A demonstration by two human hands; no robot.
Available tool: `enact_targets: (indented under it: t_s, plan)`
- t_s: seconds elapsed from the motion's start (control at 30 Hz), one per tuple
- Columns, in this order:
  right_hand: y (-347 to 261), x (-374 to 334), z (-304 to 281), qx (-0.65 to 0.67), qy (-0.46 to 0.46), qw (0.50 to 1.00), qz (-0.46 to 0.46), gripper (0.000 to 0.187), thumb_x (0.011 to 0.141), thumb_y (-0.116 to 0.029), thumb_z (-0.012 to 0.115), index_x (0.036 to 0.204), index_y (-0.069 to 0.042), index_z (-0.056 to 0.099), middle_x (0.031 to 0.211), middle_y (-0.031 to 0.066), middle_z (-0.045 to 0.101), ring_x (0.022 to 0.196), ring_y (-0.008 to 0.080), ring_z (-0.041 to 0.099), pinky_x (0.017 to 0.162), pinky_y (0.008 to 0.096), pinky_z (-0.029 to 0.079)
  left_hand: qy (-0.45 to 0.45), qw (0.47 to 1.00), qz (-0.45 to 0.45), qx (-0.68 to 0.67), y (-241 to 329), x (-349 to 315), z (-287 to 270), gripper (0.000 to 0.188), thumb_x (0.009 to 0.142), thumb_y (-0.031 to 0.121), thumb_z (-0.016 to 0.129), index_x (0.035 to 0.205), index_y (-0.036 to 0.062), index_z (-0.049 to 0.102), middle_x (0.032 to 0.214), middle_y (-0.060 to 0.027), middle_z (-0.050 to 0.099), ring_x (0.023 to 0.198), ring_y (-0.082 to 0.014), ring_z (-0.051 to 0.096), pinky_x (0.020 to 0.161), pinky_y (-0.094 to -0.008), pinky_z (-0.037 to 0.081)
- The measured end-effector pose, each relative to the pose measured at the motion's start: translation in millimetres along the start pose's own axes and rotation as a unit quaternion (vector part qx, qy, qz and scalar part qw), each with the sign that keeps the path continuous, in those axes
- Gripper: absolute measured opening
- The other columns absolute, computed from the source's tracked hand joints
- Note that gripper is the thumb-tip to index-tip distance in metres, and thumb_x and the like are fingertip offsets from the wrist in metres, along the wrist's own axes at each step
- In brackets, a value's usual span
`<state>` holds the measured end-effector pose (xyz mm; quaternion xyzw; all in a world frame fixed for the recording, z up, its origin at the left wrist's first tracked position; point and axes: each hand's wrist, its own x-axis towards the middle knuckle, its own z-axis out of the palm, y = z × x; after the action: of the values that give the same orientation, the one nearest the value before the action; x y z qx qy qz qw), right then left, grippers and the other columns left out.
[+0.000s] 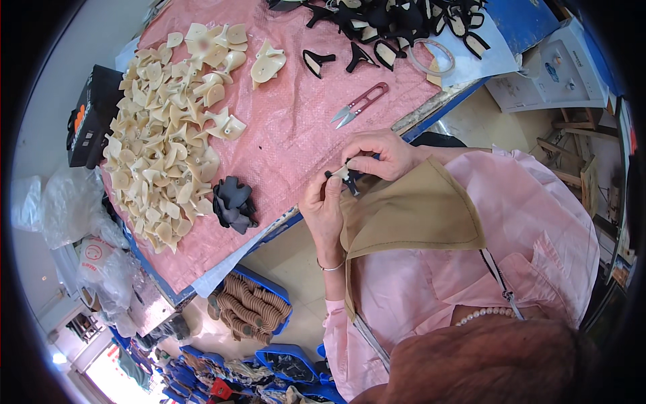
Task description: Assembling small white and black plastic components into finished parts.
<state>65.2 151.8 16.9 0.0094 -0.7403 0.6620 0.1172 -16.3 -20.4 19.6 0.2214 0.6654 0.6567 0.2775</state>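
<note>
Over the near edge of the table, both hands hold a small cream shoe heel (347, 175) partly wrapped in black material. My left hand (321, 209) pinches it from the left, thumb and fingertips closed on it. From the right, my right hand (385, 153) grips the black material at its upper side with bent fingers. The fingers hide part of the heel. Beyond the hands lie red-handled thread snips (363, 104), blades apart. A large pile of bare cream heels (161, 148) covers the table's left side, with a stack of black cover pieces (234, 205) beside it.
Black-covered heels (387, 55) lie heaped at the far side near a clear ring-shaped roll (431, 56). Pink sheeting (289, 128) covers the table. A black box (94, 118) stands at the left. Below are blue crates, one holding ribbed brown pieces (245, 306).
</note>
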Motion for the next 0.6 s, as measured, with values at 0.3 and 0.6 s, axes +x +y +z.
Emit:
enact_targets:
  t_s: [0.3,0.6]
  plan:
    - [7.4,-1.8,4.0,0.093,0.007,0.995,0.016,0.011,0.090,-0.006,0.053,0.096,-0.001,0.061,0.084,0.0038,0.059,0.067,0.0069,0.055,0.058,0.0214,0.044,0.013,1.000,0.006,0.024,1.7,-1.7,1.5,0.019,0.091,0.015,0.056,0.094,-0.0030,0.062,0.081,-0.0029,0.060,0.070,-0.0087,0.051,0.064,-0.0219,0.043]
    - [2.1,-2.3,5.2,0.090,0.011,0.993,0.079,0.011,0.090,-0.005,0.051,0.096,-0.001,0.060,0.079,0.0023,0.060,0.062,0.0052,0.055,0.054,0.0204,0.044,0.000,1.000,-0.001,0.020,8.0,-1.2,4.7,0.019,0.092,0.012,0.054,0.097,-0.0040,0.060,0.079,-0.0052,0.061,0.066,-0.0098,0.057,0.061,-0.0213,0.046]
